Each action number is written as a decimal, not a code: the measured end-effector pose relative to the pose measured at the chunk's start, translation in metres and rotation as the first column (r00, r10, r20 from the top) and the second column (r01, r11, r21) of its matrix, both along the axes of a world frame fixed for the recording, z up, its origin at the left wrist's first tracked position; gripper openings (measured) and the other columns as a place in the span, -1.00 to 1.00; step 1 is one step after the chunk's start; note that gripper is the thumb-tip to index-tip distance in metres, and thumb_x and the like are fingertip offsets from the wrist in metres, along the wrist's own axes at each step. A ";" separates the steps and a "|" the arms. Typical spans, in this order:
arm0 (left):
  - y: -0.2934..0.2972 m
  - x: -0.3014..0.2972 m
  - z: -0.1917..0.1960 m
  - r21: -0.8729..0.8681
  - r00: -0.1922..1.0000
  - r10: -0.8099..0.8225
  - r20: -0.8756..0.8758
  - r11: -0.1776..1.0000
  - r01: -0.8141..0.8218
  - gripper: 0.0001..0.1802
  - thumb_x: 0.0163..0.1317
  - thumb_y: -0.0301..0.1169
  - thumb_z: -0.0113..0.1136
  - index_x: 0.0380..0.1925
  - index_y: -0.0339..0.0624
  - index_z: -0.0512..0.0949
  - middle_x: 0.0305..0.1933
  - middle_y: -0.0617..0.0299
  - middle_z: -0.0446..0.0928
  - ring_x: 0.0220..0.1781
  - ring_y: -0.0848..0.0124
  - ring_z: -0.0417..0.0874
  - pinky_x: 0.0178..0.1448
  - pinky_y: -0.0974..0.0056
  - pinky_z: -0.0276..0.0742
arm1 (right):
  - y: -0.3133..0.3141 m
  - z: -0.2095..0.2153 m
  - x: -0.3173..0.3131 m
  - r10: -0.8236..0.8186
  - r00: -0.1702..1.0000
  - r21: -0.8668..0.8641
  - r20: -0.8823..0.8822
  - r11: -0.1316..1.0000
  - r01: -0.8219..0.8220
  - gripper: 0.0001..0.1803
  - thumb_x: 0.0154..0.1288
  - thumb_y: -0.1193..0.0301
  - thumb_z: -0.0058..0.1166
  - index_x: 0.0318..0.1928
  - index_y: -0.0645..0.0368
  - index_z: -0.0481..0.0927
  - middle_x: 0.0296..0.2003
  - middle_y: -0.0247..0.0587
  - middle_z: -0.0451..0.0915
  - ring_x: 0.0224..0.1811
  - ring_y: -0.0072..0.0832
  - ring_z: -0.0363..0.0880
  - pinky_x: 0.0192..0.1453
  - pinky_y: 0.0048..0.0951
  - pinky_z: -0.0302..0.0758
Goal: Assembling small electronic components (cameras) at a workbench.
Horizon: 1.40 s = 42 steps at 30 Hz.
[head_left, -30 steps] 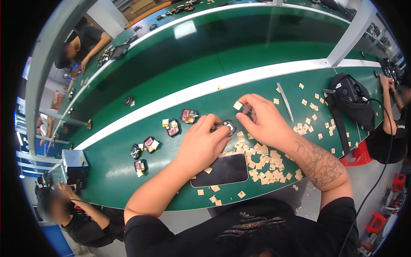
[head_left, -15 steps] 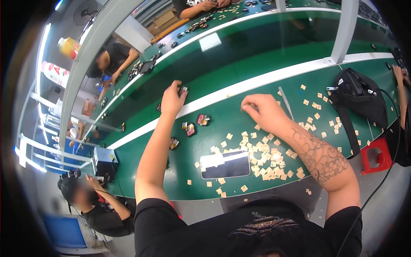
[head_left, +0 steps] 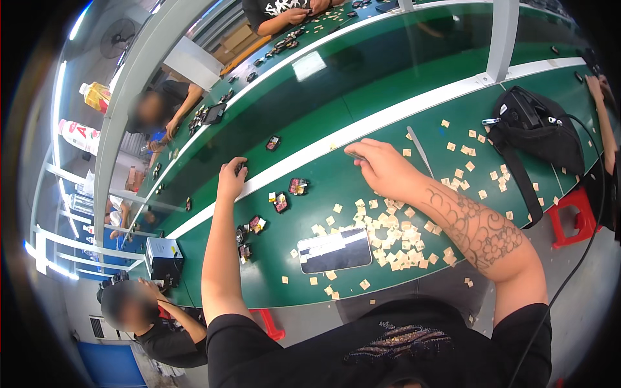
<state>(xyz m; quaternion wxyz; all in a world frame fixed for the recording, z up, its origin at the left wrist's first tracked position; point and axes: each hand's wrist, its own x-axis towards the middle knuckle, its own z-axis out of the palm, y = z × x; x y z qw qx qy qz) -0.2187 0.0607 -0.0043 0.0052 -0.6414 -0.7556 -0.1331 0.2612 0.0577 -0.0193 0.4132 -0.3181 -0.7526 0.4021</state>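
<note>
My left hand (head_left: 231, 179) reaches to the white rail at the far side of the green table (head_left: 272, 288), its fingers closed round a small black part (head_left: 241, 169). My right hand (head_left: 383, 167) hovers over the table further right, fingers pinched. Something dark shows at its fingertips, too small to make out. Between the hands lie small black parts with red and yellow insides, such as this one (head_left: 298, 187) and another (head_left: 279, 202). Nearer my left forearm are several more black parts (head_left: 257, 224). A pile of small beige square pieces (head_left: 404, 242) spreads below my right hand.
A phone (head_left: 336, 251) lies beside the beige pieces. A grey metal strip (head_left: 420, 152) and a black bag (head_left: 533, 129) are to the right. Beyond the white rail (head_left: 362, 123), a sunken green strip holds another black part (head_left: 273, 142). Other people sit around the tables.
My left hand has moved left and nearer from the black part on the sunken strip, closing on another one. My right hand has shifted slightly left. The whole view has turned a little.
</note>
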 end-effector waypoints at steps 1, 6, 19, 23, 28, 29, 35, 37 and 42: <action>-0.002 0.010 0.007 -0.001 1.000 -0.003 -0.005 1.000 0.003 -0.62 0.37 -0.44 0.38 0.18 0.00 0.69 0.06 -0.07 0.66 0.06 0.05 0.73 0.26 0.04 0.66 | 0.002 -0.003 0.000 -0.003 1.000 0.001 0.008 1.000 0.003 -0.74 0.51 0.57 0.07 0.12 0.28 0.70 0.05 0.09 0.74 0.04 0.05 0.74 0.17 -0.11 0.67; -0.019 0.131 0.022 0.195 0.629 -0.324 0.706 0.944 0.266 -0.60 0.33 -0.68 0.35 0.12 -0.18 0.52 0.05 0.25 0.56 0.13 0.43 0.62 0.20 0.28 0.63 | 0.002 0.011 0.009 -0.011 0.992 -0.031 0.126 0.999 0.015 -0.80 0.54 0.49 0.10 0.05 0.23 0.71 -0.15 0.08 0.78 -0.09 0.04 0.76 0.03 -0.11 0.67; -0.067 0.253 0.011 0.098 0.648 -0.577 0.497 0.780 0.618 -0.46 0.04 -0.50 0.65 -0.06 -0.20 0.50 0.11 0.09 0.54 0.20 0.03 0.57 0.30 0.08 0.55 | 0.007 0.004 0.002 -0.024 0.992 0.021 0.127 1.000 0.022 -0.79 0.57 0.54 0.10 0.11 0.21 0.69 -0.24 -0.06 0.79 -0.26 -0.24 0.78 -0.09 -0.31 0.66; -0.067 0.246 0.011 0.114 0.651 -0.577 0.493 0.785 0.609 -0.32 0.04 -0.48 0.64 0.17 -0.20 0.51 0.15 0.06 0.53 0.30 0.00 0.54 0.36 0.04 0.54 | 0.005 0.009 0.001 -0.032 0.994 -0.038 0.101 0.999 0.036 -0.79 0.56 0.61 0.08 0.11 0.27 0.67 -0.20 -0.10 0.80 -0.17 -0.33 0.82 -0.03 -0.38 0.69; -0.071 0.238 0.023 0.048 0.670 -0.620 0.408 0.748 0.662 -0.24 0.05 -0.38 0.64 0.27 -0.16 0.50 0.15 0.08 0.52 0.28 0.02 0.53 0.36 0.02 0.55 | 0.006 0.003 0.002 -0.051 0.991 -0.133 0.127 0.989 0.068 -0.82 0.55 0.62 0.06 0.05 0.32 0.66 -0.22 -0.07 0.78 -0.17 -0.35 0.82 -0.04 -0.36 0.70; -0.073 0.237 0.024 -0.010 0.693 -0.598 0.402 0.754 0.656 -0.23 0.05 -0.36 0.64 0.28 -0.15 0.50 0.14 0.08 0.51 0.25 0.03 0.53 0.35 0.02 0.55 | 0.006 0.002 0.002 -0.039 0.989 -0.130 0.139 0.990 0.057 -0.83 0.54 0.62 0.03 0.02 0.34 0.65 -0.23 -0.02 0.78 -0.16 -0.30 0.82 -0.03 -0.31 0.71; -0.073 0.231 0.020 0.084 0.657 -0.656 0.372 0.729 0.680 -0.20 0.05 -0.32 0.63 0.31 -0.15 0.49 0.13 0.07 0.52 0.23 0.02 0.53 0.34 -0.01 0.52 | 0.003 0.018 0.003 0.071 0.961 0.118 0.268 0.987 -0.106 -0.79 0.50 0.64 0.14 0.06 0.24 0.72 -0.18 -0.10 0.68 -0.13 -0.33 0.71 -0.05 -0.37 0.61; -0.072 0.230 0.017 0.153 0.626 -0.688 0.367 0.708 0.689 -0.21 0.06 -0.33 0.62 0.32 -0.15 0.49 0.14 0.07 0.53 0.24 0.02 0.53 0.34 -0.01 0.51 | -0.008 0.021 0.002 0.127 0.945 0.109 0.301 0.980 -0.166 -0.74 0.47 0.64 0.17 0.09 0.20 0.73 -0.18 -0.12 0.62 -0.15 -0.30 0.68 -0.06 -0.35 0.59; -0.068 0.228 0.009 0.173 0.578 -0.711 0.401 0.678 0.714 -0.29 0.12 -0.41 0.55 0.30 -0.13 0.50 0.18 0.10 0.54 0.20 0.01 0.58 0.30 -0.02 0.50 | -0.033 0.043 -0.003 0.193 0.887 0.090 0.419 0.964 -0.252 -0.58 0.37 0.66 0.25 0.20 0.11 0.72 -0.20 -0.14 0.55 -0.19 -0.22 0.64 -0.09 -0.28 0.58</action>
